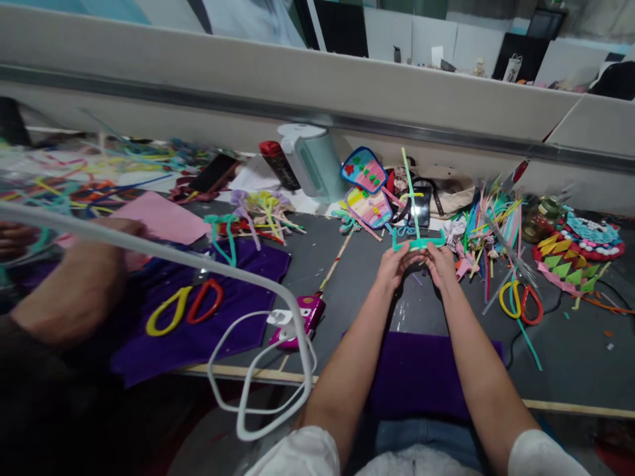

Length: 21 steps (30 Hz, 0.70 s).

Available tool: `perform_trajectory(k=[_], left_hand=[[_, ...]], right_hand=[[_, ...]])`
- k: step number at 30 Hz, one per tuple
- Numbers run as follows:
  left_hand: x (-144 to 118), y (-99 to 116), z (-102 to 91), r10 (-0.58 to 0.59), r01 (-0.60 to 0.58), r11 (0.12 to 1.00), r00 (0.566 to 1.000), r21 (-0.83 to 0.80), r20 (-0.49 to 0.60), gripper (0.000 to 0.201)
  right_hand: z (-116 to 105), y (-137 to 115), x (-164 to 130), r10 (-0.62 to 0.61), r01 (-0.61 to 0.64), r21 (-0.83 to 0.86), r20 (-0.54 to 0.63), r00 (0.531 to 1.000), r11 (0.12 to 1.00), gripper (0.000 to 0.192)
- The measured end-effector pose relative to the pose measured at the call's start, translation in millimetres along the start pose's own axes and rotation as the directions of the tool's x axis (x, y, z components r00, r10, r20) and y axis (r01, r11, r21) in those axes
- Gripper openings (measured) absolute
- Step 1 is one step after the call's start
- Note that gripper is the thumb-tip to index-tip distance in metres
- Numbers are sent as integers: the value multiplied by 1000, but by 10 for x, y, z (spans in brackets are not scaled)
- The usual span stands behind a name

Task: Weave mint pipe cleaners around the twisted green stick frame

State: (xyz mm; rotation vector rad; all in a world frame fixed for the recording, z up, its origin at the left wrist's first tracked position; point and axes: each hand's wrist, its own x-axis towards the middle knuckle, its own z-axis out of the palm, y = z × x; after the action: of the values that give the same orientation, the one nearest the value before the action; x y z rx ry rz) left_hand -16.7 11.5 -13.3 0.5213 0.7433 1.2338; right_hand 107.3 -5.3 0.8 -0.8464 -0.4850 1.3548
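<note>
Nearest the person, a purple cloth (421, 367) hangs at the edge of the gray tabletop (342, 294); a little farther and to the right lie yellow-and-red-handled scissors (520, 304). Beyond the cloth, the left hand (394, 268) and right hand (440, 262) come close together, the fingers of each grip closed on a turquoise fuzzy strip (421, 244). Its long axis runs left to right across both grips, with upturned ends. A pale green stem (411, 188) rises between the hands, about equally near each, roughly crosswise to the strip; its tilt is unclear. Farther back stands a pale blue jug (310, 162).
</note>
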Motion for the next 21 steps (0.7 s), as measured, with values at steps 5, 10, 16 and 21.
perform_trajectory(k=[5,10,16,21], left_hand=[[10,11,7,-48,47,997,999,-58,-16,23],[5,5,55,-56,48,994,995,-102,-77,18],[14,16,28,-23,16,998,994,-60,-110,25],[19,33,-1,4,-5,1000,996,-10,-94,27]], right_hand=[[-22,20,24,-33,31,-71,-31,999,997,28],[-8,23,4,-31,28,-127,-19,999,992,31],[-8,-14,-2,-23,21,-145,-15,1000,989,33],[-89,-129,66,-107,89,-148,-122,987,985,32]])
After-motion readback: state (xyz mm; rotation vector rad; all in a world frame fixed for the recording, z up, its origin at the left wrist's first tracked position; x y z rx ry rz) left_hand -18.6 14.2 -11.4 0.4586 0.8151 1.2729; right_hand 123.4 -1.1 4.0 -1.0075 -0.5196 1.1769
